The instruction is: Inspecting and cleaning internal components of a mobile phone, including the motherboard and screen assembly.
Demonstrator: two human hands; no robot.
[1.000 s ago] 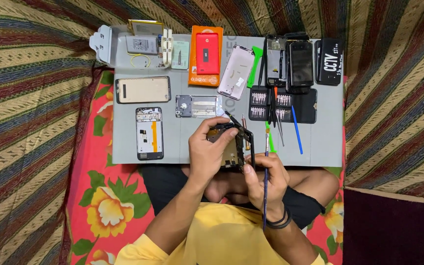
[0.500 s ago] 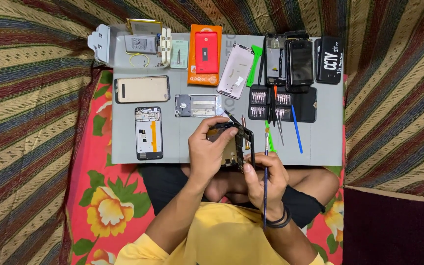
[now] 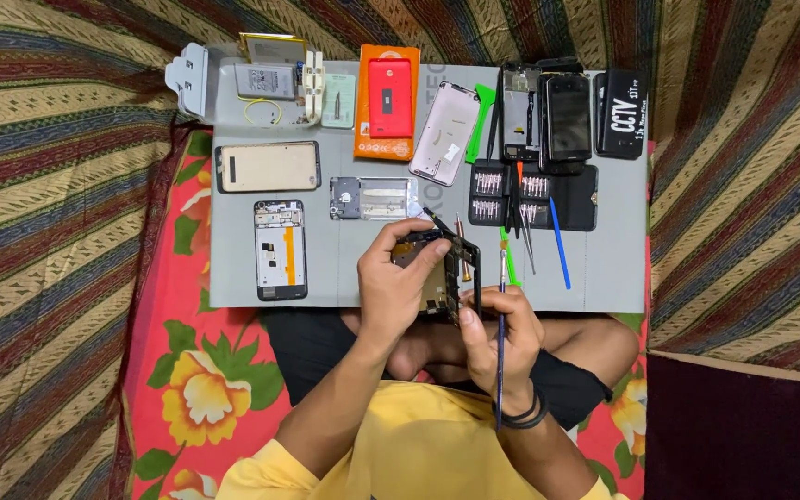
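Little has changed since a second ago; the left hand (image 3: 398, 282) still grips the opened phone frame (image 3: 444, 275) by its left side, thumb across the top, and the right hand (image 3: 502, 343) keeps its fingers closed on a thin dark-handled tool (image 3: 500, 356) that stands nearly upright against the frame's right edge; both hands sit where they were, and the frame has only tipped a shade. The frame is held just above the near edge of the grey work mat (image 3: 344, 278), over the person's lap. Counted outward from the hands: one screen frame with a yellow strip (image 3: 281, 250) left of the left hand; one gold back cover (image 3: 268, 167) beyond that; one small grey board plate (image 3: 374, 198) just ahead of the left hand; one black screwdriver-bit case (image 3: 534, 194) ahead of the right hand, with one blue pry stick (image 3: 559, 243) and one green pry tool (image 3: 509, 264) beside it. At the far edge lie an orange rectangular package holding a red phone shell (image 3: 389, 97), a silver back cover (image 3: 444, 132), two dark phones (image 3: 548, 116), and a black oblong package with white lettering (image 3: 620, 113) far right.
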